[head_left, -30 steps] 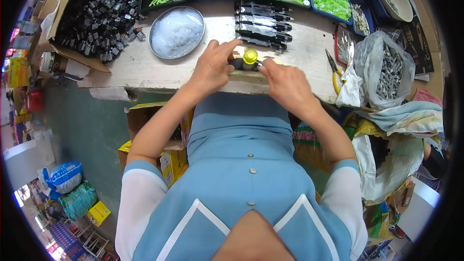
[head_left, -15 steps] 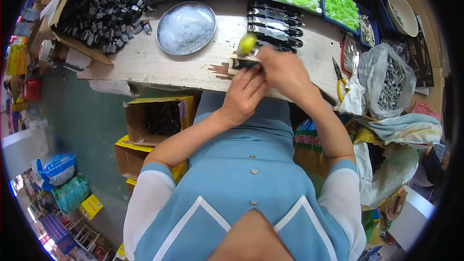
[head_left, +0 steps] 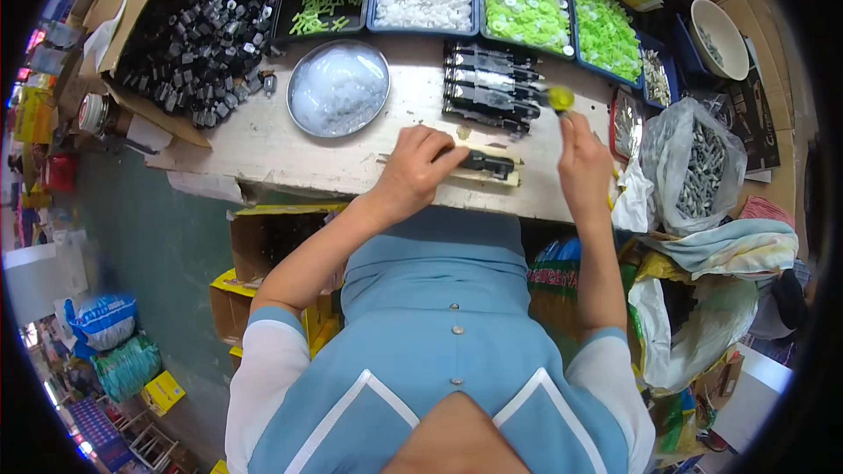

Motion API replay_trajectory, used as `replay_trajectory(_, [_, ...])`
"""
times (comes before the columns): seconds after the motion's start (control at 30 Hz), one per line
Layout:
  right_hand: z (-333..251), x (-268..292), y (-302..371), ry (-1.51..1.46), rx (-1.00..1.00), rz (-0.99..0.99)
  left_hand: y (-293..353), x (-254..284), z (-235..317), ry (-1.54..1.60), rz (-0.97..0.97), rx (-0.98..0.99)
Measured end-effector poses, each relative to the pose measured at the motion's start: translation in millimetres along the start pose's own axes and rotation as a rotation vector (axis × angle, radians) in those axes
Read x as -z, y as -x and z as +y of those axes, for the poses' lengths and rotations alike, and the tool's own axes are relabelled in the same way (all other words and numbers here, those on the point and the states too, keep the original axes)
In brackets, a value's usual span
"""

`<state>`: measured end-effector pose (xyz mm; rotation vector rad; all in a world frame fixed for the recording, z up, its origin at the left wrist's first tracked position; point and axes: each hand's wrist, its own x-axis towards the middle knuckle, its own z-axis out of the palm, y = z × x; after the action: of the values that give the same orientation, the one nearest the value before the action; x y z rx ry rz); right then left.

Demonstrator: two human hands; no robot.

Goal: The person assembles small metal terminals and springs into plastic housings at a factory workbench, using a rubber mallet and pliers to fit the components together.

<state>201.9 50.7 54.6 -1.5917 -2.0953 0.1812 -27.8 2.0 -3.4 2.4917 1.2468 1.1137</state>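
Fingers of left hand [head_left: 420,167] pinch closed on black part [head_left: 487,162], resting on the pale strip [head_left: 492,177] beneath. Right hand [head_left: 581,162] fingertips closed around yellow-green piece [head_left: 560,98], just beyond row of black assemblies [head_left: 487,88].

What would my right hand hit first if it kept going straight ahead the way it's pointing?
Probably the tray of green discs. The right hand, holding a small yellow-green piece in its fingers, points up and away across the bench, past the row of black parts. Depth is unclear, so it may pass above them.

The left hand [head_left: 420,168] pins a black part [head_left: 487,161] on the workbench [head_left: 263,145]; the right hand [head_left: 583,162] lifts a green cap [head_left: 560,98].
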Motion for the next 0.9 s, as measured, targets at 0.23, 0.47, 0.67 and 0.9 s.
replay_trajectory(0.23, [70.4,-15.8,31.0,0.34,-0.068,-0.025,-63.9,12.0,-21.7,0.042,0.098,-0.176])
replay_trajectory(0.47, [37.4,13.9,-69.0,0.181,0.168,0.269,-121.3,-33.8,-69.1,-0.306,0.114,-0.185])
replay_trajectory(0.67, [4.0,12.3,-212.3,0.172,0.561,0.509,-122.2,-26.8,-64.5,-0.26,0.1,-0.126])
replay_trajectory(0.9, [-40.3,3.8,-298.0,0.509,0.503,0.054,-56.8,74.7,-72.2,-0.102,0.358,0.272])
